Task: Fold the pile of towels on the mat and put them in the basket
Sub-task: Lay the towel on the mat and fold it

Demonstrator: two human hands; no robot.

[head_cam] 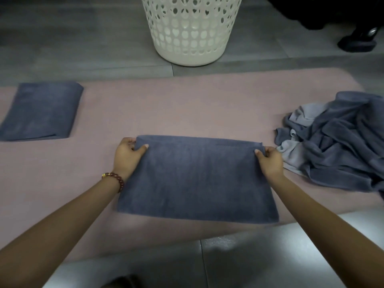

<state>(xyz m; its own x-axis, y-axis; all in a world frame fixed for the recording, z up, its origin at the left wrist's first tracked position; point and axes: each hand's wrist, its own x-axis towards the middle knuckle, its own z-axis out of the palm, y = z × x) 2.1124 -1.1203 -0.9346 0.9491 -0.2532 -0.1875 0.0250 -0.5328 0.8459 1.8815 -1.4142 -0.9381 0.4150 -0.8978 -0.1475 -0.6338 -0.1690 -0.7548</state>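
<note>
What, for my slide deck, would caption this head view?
Left hand and right hand pinch the far corners of a towel on the mat; folded towel left, unfolded pile right, basket beyond.

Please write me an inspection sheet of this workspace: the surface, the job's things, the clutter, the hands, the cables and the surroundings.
Surface: pink mat lying on a grey tiled floor.
Job's things: dark blue towel flat in the middle of the mat; folded towel at far left; crumpled pile of towels at right; white perforated basket upright on the floor beyond the mat.
Clutter: nothing seen.
Hands: left hand pinches the dark blue towel's far left corner, right hand its far right corner; bead bracelet on the left wrist.
Cables: nothing seen.
Surroundings: dark object at top right, unclear what.
</note>
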